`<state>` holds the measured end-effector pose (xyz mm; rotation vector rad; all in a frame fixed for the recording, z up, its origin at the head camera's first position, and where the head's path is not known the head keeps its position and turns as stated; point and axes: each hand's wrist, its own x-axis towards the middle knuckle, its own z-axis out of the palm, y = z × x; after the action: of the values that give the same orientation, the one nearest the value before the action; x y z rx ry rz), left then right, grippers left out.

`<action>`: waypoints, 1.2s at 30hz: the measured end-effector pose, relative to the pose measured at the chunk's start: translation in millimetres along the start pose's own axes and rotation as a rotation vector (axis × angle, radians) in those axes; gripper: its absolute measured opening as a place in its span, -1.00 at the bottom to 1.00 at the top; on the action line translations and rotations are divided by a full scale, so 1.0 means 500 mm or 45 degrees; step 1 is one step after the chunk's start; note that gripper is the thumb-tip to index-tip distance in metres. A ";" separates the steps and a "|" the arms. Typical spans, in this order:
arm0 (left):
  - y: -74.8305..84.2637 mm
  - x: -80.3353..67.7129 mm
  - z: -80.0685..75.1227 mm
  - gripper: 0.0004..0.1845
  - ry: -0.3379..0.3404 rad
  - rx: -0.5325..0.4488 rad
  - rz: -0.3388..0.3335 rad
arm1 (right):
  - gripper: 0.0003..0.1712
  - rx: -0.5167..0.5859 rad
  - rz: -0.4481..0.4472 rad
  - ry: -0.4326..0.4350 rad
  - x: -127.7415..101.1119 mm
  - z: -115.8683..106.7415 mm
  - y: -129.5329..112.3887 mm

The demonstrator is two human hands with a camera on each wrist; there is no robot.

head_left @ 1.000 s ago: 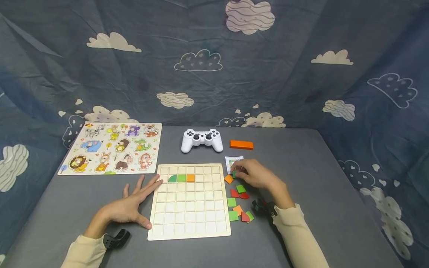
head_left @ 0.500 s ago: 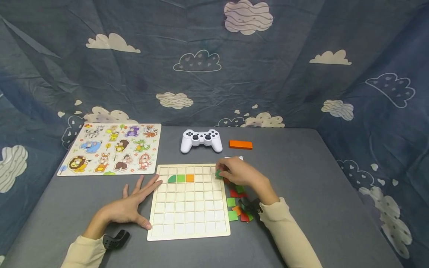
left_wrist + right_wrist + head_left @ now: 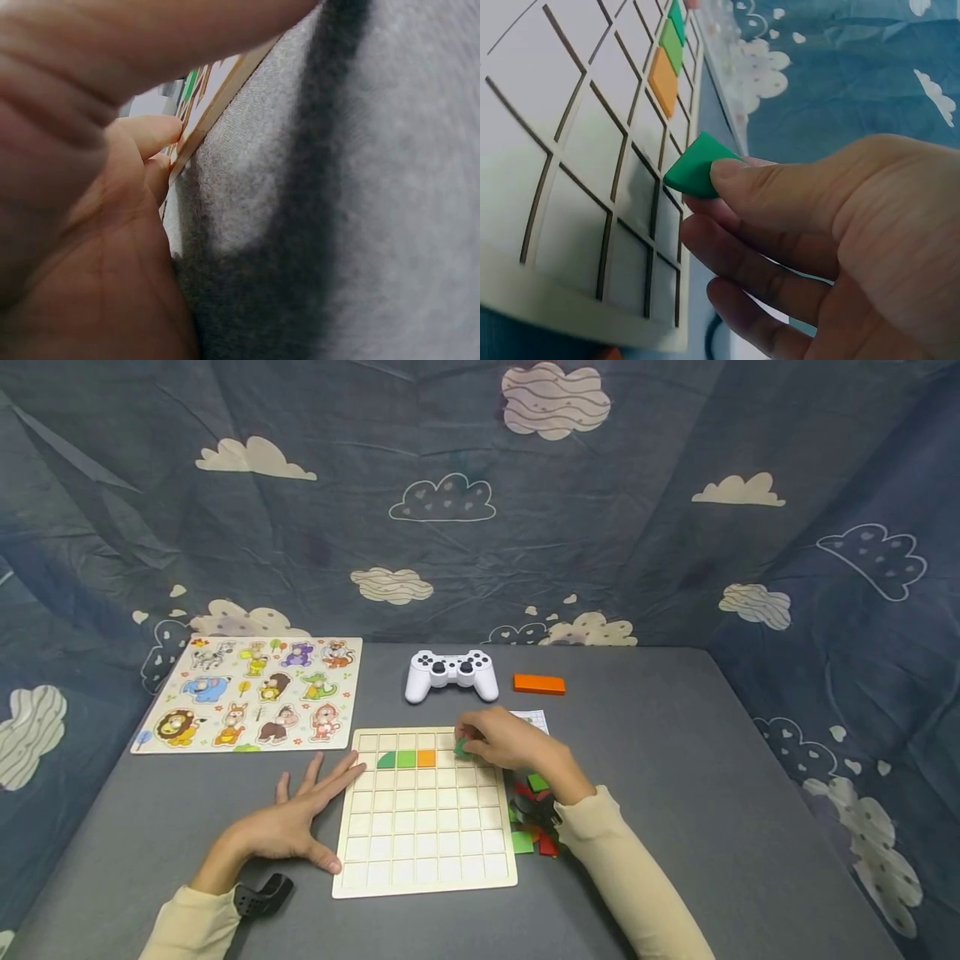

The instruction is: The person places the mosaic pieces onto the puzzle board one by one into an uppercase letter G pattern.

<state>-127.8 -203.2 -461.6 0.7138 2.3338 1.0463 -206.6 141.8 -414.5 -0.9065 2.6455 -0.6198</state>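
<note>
A: Board status? The grid board [image 3: 424, 827] lies on the grey desk [image 3: 675, 760]. Three cells in its second row are filled: a green quarter-round [image 3: 386, 760], a green square [image 3: 406, 759] and an orange square [image 3: 426, 758]. Every other cell shows bare wood.

B: Right hand [image 3: 504, 742]: thumb and forefinger pinch a small green piece [image 3: 697, 166], grip narrow, closed on it. The wrist view shows the piece above the board, not seated in any cell. From the head view it sits just right of the orange square, over the upper rows.

A: Left hand [image 3: 288, 822]: fingers straight and spread, flat on the desk, fingertips touching the board's left edge. Holding nothing.

B: Supply pile: loose tiles [image 3: 534, 814], green and red, lie just off the board's right edge, partly hidden by the right forearm. Count not readable.

A: Judgement: early stage. Three placed, a fourth in hand, most of the grid unfilled.

B: A small printed card [image 3: 536, 719] lies behind the right hand; its content is too small to read.
</note>
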 end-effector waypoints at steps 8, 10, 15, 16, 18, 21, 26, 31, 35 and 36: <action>-0.002 0.001 -0.001 0.41 -0.001 0.007 -0.019 | -0.93 -0.010 -0.073 -0.038 0.032 0.019 -0.006; -0.001 0.001 -0.001 0.41 -0.001 0.004 -0.019 | -0.94 -0.016 -0.082 -0.046 0.036 0.024 -0.006; 0.001 0.000 -0.001 0.40 -0.002 -0.008 -0.015 | -0.93 -0.033 -0.110 -0.046 0.041 0.031 -0.007; 0.001 -0.001 -0.001 0.40 -0.001 -0.008 -0.014 | -0.92 -0.038 -0.116 -0.043 0.041 0.032 -0.007; 0.002 -0.001 -0.001 0.40 -0.003 -0.009 -0.010 | -0.91 -0.039 -0.127 -0.041 0.041 0.034 -0.007; 0.003 0.000 -0.002 0.40 -0.007 -0.008 -0.012 | -0.88 -0.045 -0.137 -0.038 0.041 0.038 -0.006; 0.003 0.001 -0.003 0.40 -0.013 -0.004 -0.024 | -0.85 -0.066 -0.128 -0.018 0.039 0.044 -0.007; 0.003 0.000 -0.003 0.40 -0.012 -0.008 -0.025 | -0.89 -0.078 -0.075 0.001 0.038 0.044 -0.012; 0.003 -0.001 -0.002 0.40 -0.007 -0.016 -0.018 | -0.95 -0.111 -0.049 0.038 0.038 0.046 -0.014; 0.002 -0.001 -0.002 0.40 -0.006 -0.017 -0.015 | -0.96 -0.125 -0.037 0.044 0.038 0.046 -0.015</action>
<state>-127.5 -203.3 -460.1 0.6963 2.3222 1.0534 -208.4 117.6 -433.3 -0.9718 2.7187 -0.5213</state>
